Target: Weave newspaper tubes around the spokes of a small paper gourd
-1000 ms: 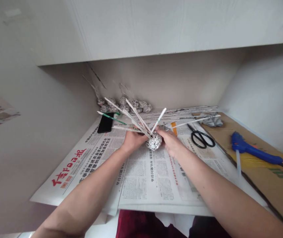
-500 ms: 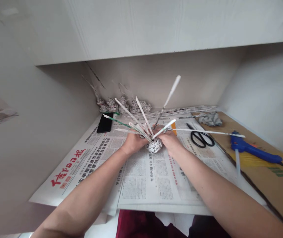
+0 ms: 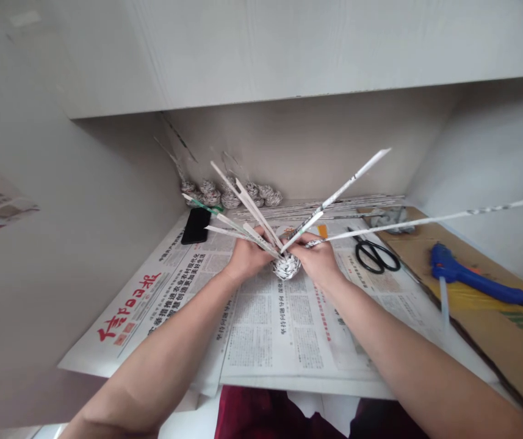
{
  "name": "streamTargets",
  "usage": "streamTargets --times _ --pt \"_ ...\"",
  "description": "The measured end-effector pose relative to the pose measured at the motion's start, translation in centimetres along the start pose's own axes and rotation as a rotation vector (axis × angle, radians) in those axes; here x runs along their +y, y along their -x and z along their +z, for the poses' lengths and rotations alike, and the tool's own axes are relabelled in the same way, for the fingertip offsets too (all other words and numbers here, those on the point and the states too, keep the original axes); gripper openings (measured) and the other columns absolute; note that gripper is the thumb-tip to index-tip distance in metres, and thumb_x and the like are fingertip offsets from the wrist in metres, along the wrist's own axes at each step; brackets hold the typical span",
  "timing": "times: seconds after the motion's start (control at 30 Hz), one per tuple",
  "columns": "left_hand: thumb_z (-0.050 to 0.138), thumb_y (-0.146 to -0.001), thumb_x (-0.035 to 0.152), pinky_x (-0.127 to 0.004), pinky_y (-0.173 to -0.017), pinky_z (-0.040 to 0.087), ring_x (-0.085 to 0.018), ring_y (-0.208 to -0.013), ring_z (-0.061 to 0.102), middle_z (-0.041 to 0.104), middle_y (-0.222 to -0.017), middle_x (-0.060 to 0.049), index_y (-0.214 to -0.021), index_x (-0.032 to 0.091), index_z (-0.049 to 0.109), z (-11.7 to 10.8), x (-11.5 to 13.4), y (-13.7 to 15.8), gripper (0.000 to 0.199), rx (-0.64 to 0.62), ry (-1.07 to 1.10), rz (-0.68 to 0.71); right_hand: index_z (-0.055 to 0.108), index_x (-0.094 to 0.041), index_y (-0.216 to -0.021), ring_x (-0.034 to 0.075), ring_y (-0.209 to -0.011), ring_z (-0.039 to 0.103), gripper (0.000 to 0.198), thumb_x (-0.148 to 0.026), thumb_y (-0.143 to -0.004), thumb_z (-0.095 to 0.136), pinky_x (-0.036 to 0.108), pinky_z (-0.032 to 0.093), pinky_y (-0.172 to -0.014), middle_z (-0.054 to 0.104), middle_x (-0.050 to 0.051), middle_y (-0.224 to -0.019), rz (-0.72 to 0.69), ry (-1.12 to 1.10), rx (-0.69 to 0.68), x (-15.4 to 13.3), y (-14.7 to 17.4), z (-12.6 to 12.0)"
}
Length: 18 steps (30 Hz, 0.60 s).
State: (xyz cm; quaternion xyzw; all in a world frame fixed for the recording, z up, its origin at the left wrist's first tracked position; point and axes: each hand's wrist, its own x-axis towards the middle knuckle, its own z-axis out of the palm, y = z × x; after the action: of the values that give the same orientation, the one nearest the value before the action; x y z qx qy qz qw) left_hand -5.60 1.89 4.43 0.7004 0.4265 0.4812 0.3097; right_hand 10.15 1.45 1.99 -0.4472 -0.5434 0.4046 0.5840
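Small woven paper ball, with long paper stakes fanning up and outward from its top, was held between two bare hands above the middle of the newspaper sheets; whether its base touched them could not be told. The left hand had its grip closed on the ball's left side, and the right hand likewise on its right, near the stake bases; some fingertips were hidden. Black scissors lay to the right of the right hand, and a blue glue gun farther right on cardboard. A dark phone lay beyond the left hand, in front of woven paper pieces at the back wall.
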Motion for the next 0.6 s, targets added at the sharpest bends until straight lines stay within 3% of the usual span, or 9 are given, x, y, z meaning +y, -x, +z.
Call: streamTargets --times 0.2,0.37,0.47,0.6 --pt "0.078 -0.058 0.024 -0.029 -0.073 0.054 -0.019 -0.078 0.067 0.073 -0.085 -0.004 -0.088 0.014 0.069 -0.2 -0.7 -0.3 0.033 -0.028 0.069 -0.034 0.071 -0.021 -0.073 0.020 -0.081 0.064 0.009 -0.030 -0.072 0.071 0.032 0.048 -0.077 0.070 0.002 -0.078 -0.130 0.098 -0.060 -0.1 0.1 -0.2" --pt "0.079 -0.059 0.024 -0.032 -0.076 0.054 -0.022 -0.078 0.068 0.074 -0.080 -0.006 -0.079 0.013 0.073 -0.5 -0.9 -0.4 0.024 -0.082 0.137 -0.072 0.069 -0.022 -0.069 0.019 -0.076 0.063 0.013 -0.034 -0.070 0.074 0.031 0.048 -0.072 0.069 0.002 -0.076 -0.162 0.150 -0.048 0.0 0.1 -0.3" --pt "0.079 -0.059 0.026 -0.032 -0.074 0.054 -0.022 -0.077 0.068 0.074 -0.078 -0.006 -0.077 0.012 0.072 -0.4 -1.2 -0.3 0.024 -0.031 0.165 -0.110 0.070 -0.021 -0.068 0.018 -0.070 0.061 0.017 -0.037 -0.069 0.075 0.030 0.046 -0.067 0.067 0.001 -0.071 -0.133 0.111 -0.028 -0.3 0.1 -0.2" --pt "0.078 -0.060 0.023 -0.031 -0.076 0.054 -0.021 -0.078 0.068 0.075 -0.081 -0.006 -0.075 0.012 0.070 -0.2 -1.5 -0.3 0.020 0.005 0.123 -0.103 0.069 -0.020 -0.066 0.015 -0.065 0.058 0.023 -0.041 -0.069 0.075 0.027 0.044 -0.062 0.065 0.000 -0.067 0.009 -0.005 0.058 -0.5 -0.1 -0.2"
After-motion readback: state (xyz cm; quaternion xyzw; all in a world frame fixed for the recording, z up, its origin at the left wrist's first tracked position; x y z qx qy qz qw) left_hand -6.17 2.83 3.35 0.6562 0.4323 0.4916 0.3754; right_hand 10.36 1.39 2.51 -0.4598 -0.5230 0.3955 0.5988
